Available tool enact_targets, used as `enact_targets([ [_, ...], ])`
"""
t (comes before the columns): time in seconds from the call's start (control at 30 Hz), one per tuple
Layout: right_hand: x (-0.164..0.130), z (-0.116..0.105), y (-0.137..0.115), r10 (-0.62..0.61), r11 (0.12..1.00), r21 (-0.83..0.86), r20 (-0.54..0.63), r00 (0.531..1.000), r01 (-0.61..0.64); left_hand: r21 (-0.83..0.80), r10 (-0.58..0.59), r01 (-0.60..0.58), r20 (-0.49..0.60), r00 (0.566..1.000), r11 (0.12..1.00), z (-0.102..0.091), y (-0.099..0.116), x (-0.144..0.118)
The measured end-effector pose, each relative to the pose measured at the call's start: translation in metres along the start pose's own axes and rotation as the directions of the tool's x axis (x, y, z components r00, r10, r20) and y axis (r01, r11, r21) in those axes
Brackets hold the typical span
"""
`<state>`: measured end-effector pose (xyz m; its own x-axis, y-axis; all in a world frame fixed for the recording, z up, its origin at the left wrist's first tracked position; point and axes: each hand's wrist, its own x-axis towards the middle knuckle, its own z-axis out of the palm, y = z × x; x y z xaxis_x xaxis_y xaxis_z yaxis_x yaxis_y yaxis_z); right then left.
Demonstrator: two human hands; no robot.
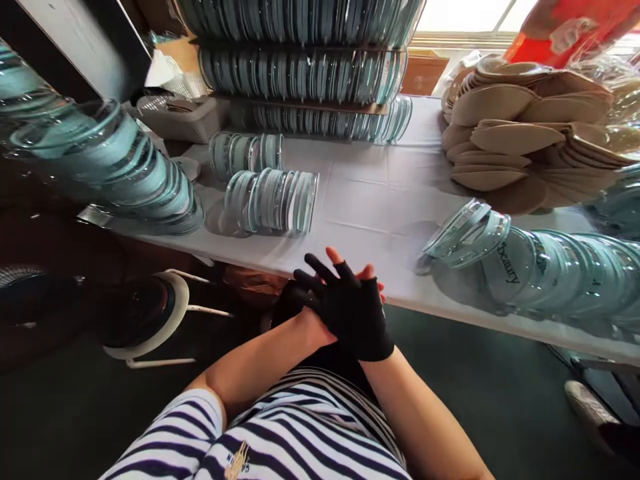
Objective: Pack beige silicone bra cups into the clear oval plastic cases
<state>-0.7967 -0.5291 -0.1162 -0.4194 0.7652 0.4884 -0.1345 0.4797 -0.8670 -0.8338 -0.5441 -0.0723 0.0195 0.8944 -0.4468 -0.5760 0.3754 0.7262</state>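
Observation:
My right hand, in a black glove that leaves two fingertips bare, lies over my left hand at the table's front edge. Its fingers are spread apart and grip nothing. Beneath it, my left hand is mostly covered; only the bare heel of the hand and some fingertips at the far side show. The two hands touch, and how the left fingers are bent is hidden. Nearest them on the white tabletop is a short row of clear, teal-tinted round pieces standing on edge, with a smaller row behind it.
Tall rows of similar round pieces stand at the back. A leaning stack is at left, another at right. Beige oval pads are piled back right, a grey basket back left. A stool stands below.

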Motion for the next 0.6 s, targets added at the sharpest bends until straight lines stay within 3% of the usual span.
enact_targets([
  [0.1, 0.028, -0.029, 0.012, 0.109, 0.989, 0.105, -0.051, 0.993, -0.104, -0.196, -0.018, 0.044, 0.136, 0.991, 0.980, -0.006, -0.011, 0.003],
  [0.13, 0.043, -0.041, 0.016, 0.127, 0.989, 0.083, -0.083, 0.988, -0.120, -0.229, 0.037, -0.002, 0.147, 0.988, 0.973, -0.010, -0.009, 0.003],
  [0.2, 0.078, -0.061, 0.024, 0.102, 0.994, -0.028, -0.172, 0.980, -0.109, -0.138, 0.282, -0.265, 0.129, 0.951, 0.954, -0.022, 0.009, 0.007],
  [0.23, 0.097, -0.065, 0.029, 0.055, 0.991, -0.108, -0.196, 0.979, -0.077, -0.002, 0.448, -0.451, 0.124, 0.885, 0.892, -0.029, 0.026, 0.010],
  [0.27, 0.115, -0.065, 0.034, -0.008, 0.981, -0.191, -0.178, 0.984, -0.026, 0.179, 0.596, -0.614, 0.147, 0.790, 0.769, -0.038, 0.047, 0.015],
  [0.3, 0.132, -0.061, 0.039, -0.076, 0.962, -0.272, -0.139, 0.987, 0.036, 0.389, 0.690, -0.693, 0.175, 0.702, 0.607, -0.048, 0.070, 0.023],
  [0.37, 0.160, -0.044, 0.049, -0.168, 0.899, -0.414, -0.025, 0.986, 0.142, 0.736, 0.792, -0.634, 0.232, 0.565, 0.237, -0.069, 0.118, 0.044],
  [0.4, 0.170, -0.034, 0.053, -0.177, 0.870, -0.462, 0.035, 0.984, 0.173, 0.835, 0.809, -0.543, 0.254, 0.530, 0.094, -0.079, 0.138, 0.055],
  [0.43, 0.177, -0.024, 0.058, -0.164, 0.854, -0.486, 0.090, 0.982, 0.187, 0.889, 0.806, -0.457, 0.278, 0.523, -0.011, -0.088, 0.154, 0.067],
  [0.53, 0.188, -0.012, 0.067, -0.075, 0.875, -0.461, 0.180, 0.981, 0.151, 0.933, 0.777, -0.323, 0.320, 0.542, -0.159, -0.107, 0.175, 0.093],
  [0.6, 0.190, -0.021, 0.071, 0.007, 0.888, -0.458, 0.104, 0.995, 0.041, 0.928, 0.774, -0.331, 0.334, 0.538, -0.170, -0.113, 0.175, 0.100],
])
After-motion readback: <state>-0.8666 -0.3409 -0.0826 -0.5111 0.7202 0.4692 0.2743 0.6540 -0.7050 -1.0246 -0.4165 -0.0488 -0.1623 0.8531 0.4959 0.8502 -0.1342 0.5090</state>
